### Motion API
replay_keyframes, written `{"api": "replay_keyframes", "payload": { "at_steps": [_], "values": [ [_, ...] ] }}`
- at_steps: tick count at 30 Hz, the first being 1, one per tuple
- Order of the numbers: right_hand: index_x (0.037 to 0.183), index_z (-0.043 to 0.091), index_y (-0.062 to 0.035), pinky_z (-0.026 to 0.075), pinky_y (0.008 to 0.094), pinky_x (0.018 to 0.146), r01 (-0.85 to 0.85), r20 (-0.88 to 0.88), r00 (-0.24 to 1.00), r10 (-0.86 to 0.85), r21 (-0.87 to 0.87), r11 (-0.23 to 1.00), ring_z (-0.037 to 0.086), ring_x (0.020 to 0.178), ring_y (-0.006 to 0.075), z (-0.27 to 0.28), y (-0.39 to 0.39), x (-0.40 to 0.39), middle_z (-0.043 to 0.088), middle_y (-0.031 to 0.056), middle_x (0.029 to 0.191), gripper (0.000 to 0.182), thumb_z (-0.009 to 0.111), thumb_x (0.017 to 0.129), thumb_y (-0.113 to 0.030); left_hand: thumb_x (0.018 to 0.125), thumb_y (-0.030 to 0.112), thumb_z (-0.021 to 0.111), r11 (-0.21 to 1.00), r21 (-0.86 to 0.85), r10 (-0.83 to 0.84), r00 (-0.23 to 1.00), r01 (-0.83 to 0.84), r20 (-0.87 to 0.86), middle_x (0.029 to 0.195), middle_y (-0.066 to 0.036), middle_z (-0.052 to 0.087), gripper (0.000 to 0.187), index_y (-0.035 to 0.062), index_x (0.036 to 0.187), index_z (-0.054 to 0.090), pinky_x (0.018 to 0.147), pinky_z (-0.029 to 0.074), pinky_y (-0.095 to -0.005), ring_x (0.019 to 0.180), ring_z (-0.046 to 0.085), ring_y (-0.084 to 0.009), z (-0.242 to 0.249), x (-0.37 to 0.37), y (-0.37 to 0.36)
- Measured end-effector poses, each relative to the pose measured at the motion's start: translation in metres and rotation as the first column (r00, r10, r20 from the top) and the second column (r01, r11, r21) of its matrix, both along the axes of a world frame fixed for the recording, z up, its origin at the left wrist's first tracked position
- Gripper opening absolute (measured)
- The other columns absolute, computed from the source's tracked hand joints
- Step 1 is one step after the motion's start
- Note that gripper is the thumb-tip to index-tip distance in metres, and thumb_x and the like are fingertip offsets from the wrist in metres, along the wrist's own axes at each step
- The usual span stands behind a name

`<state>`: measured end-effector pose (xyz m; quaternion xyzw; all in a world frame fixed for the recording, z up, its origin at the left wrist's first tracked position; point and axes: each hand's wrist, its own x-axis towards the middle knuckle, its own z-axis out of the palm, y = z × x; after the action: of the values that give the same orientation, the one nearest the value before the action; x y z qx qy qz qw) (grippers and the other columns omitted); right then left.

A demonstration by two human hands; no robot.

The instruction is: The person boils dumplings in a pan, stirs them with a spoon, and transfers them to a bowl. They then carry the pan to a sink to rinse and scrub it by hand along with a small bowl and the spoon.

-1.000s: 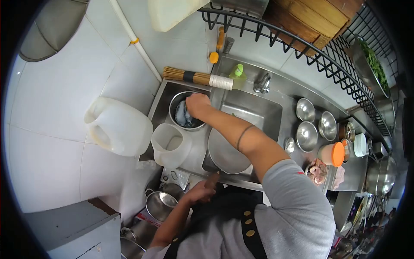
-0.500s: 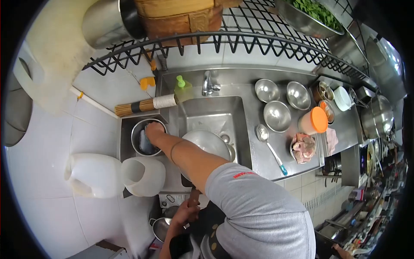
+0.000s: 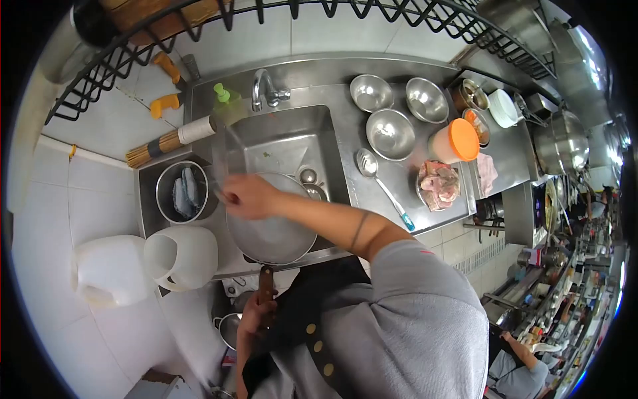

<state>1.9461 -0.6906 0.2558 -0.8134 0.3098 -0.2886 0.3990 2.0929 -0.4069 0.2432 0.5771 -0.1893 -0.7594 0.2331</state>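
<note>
My left hand [image 3: 258, 314] is wrapped round the brown wooden handle [image 3: 266, 282] of a wide metal wok [image 3: 276, 236]. The wok lies at the front of the sink [image 3: 329, 153], partly over its near edge. My right hand [image 3: 249, 197] is above the wok's far left side, blurred, with curled fingers and a small dark shape at the fingertips; I cannot tell what that is. Left of it stands a round steel pot [image 3: 159, 193] with long blue-grey pieces [image 3: 186, 193] inside.
A faucet [image 3: 266, 93], green-topped soap bottle [image 3: 224, 100] and bamboo brush [image 3: 169, 143] line the back. White plastic jugs [image 3: 183, 256] stand left. To the right are steel bowls [image 3: 391, 135], a slotted spoon [image 3: 385, 189], an orange-lidded tub [image 3: 455, 143] and raw meat [image 3: 438, 185]. A wire rack [image 3: 319, 8] hangs above.
My right hand has come out of the steel pot and moved right over the wok, leaving the blue-grey pieces inside the pot. My left hand stays on the handle. The view has shifted.
</note>
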Motion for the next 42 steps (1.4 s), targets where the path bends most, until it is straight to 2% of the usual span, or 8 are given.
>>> {"api": "replay_keyframes", "payload": {
  "at_steps": [5, 20, 24, 27, 31, 36, 39, 42],
  "values": [
    [0.089, 0.067, -0.0093, 0.050, 0.0467, 0.077, -0.198, 0.047, 0.979, 0.198, 0.451, 0.870, 0.064, 0.088, 0.0335, -0.097, 0.110, -0.016, 0.065, 0.0126, 0.087, 0.014, 0.066, 0.078, -0.019, 0.079, 0.014, 0.069, 1.000, 0.012, -0.015, 0.997, 0.014, 0.076, 0.085, -0.001, 0.052, 0.044, 0.0068, 0.117, 0.051, 0.056, 0.046, -0.0266, 0.067, 0.053, -0.0121, 0.011, -0.010, -0.003],
    [0.089, 0.068, -0.0084, 0.050, 0.0443, 0.078, -0.205, -0.293, 0.925, 0.243, 0.154, 0.967, 0.064, 0.089, 0.0327, -0.171, 0.045, -0.008, 0.064, 0.0144, 0.090, 0.011, 0.067, 0.078, -0.011, 0.082, 0.007, 0.068, 0.974, 0.085, 0.205, 0.977, -0.210, 0.061, 0.103, -0.004, 0.051, 0.067, 0.0062, 0.142, 0.038, 0.054, 0.050, -0.0270, 0.072, 0.057, -0.0130, 0.054, -0.069, 0.012],
    [0.088, 0.068, -0.0087, 0.050, 0.0433, 0.075, -0.493, 0.253, 0.868, 0.427, 0.344, 0.799, 0.065, 0.086, 0.0321, -0.124, 0.078, 0.018, 0.067, 0.0123, 0.088, 0.011, 0.068, 0.077, -0.013, 0.083, 0.007, 0.067, 0.977, 0.069, 0.191, 0.970, -0.203, 0.148, 0.096, -0.004, 0.053, 0.060, 0.0052, 0.136, 0.040, 0.051, 0.049, -0.0276, 0.064, 0.056, -0.0136, 0.047, -0.074, 0.020],
    [0.088, 0.068, -0.0092, 0.051, 0.0414, 0.074, -0.628, -0.390, 0.690, 0.609, 0.096, 0.773, 0.065, 0.083, 0.0308, -0.185, 0.076, -0.009, 0.068, 0.0117, 0.085, 0.009, 0.065, 0.080, -0.012, 0.083, 0.007, 0.066, 0.971, 0.055, 0.223, 0.964, -0.233, 0.147, 0.088, -0.003, 0.054, 0.054, 0.0048, 0.132, 0.042, 0.049, 0.047, -0.0285, 0.059, 0.055, -0.0136, 0.049, -0.075, 0.020],
    [0.089, 0.069, -0.0103, 0.052, 0.0412, 0.076, 0.042, -0.137, 0.990, -0.012, 0.215, 0.976, 0.067, 0.082, 0.0301, -0.149, 0.033, 0.013, 0.069, 0.0117, 0.084, 0.012, 0.065, 0.078, -0.010, 0.083, 0.008, 0.066, 0.980, 0.057, 0.178, 0.969, -0.190, 0.172, 0.081, -0.003, 0.054, 0.051, 0.0050, 0.128, 0.043, 0.049, 0.045, -0.0279, 0.060, 0.054, -0.0126, 0.059, -0.078, 0.015],
    [0.090, 0.069, -0.0076, 0.051, 0.0447, 0.078, -0.800, -0.232, 0.546, 0.805, 0.140, 0.583, 0.067, 0.079, 0.0291, -0.155, 0.074, -0.017, 0.067, 0.0146, 0.083, 0.016, 0.059, 0.085, -0.019, 0.081, 0.008, 0.067, 0.981, 0.045, 0.173, 0.961, -0.186, 0.214, 0.081, -0.003, 0.053, 0.049, 0.0055, 0.124, 0.045, 0.051, 0.043, -0.0268, 0.062, 0.054, -0.0123, 0.050, -0.073, 0.021],
    [0.090, 0.068, -0.0060, 0.051, 0.0433, 0.079, -0.093, -0.040, 0.980, 0.193, 0.769, 0.632, 0.066, 0.080, 0.0295, -0.111, 0.027, -0.036, 0.067, 0.0167, 0.082, 0.015, 0.060, 0.083, -0.017, 0.079, 0.008, 0.067, 0.985, 0.008, 0.167, 0.962, -0.173, 0.215, 0.083, -0.003, 0.054, 0.049, 0.0050, 0.124, 0.046, 0.053, 0.043, -0.0266, 0.064, 0.054, -0.0122, 0.044, -0.070, 0.024],
    [0.091, 0.070, -0.0048, 0.053, 0.0444, 0.078, -0.206, 0.071, 0.978, 0.197, 0.147, 0.968, 0.067, 0.080, 0.0307, -0.159, 0.042, 0.035, 0.068, 0.0182, 0.083, 0.018, 0.062, 0.082, -0.018, 0.078, 0.009, 0.067, 0.980, -0.042, 0.197, 0.957, -0.193, 0.213, 0.087, -0.003, 0.054, 0.051, 0.0045, 0.125, 0.046, 0.057, 0.044, -0.0267, 0.068, 0.054, -0.0118, 0.030, -0.070, 0.020]
  ]
}}
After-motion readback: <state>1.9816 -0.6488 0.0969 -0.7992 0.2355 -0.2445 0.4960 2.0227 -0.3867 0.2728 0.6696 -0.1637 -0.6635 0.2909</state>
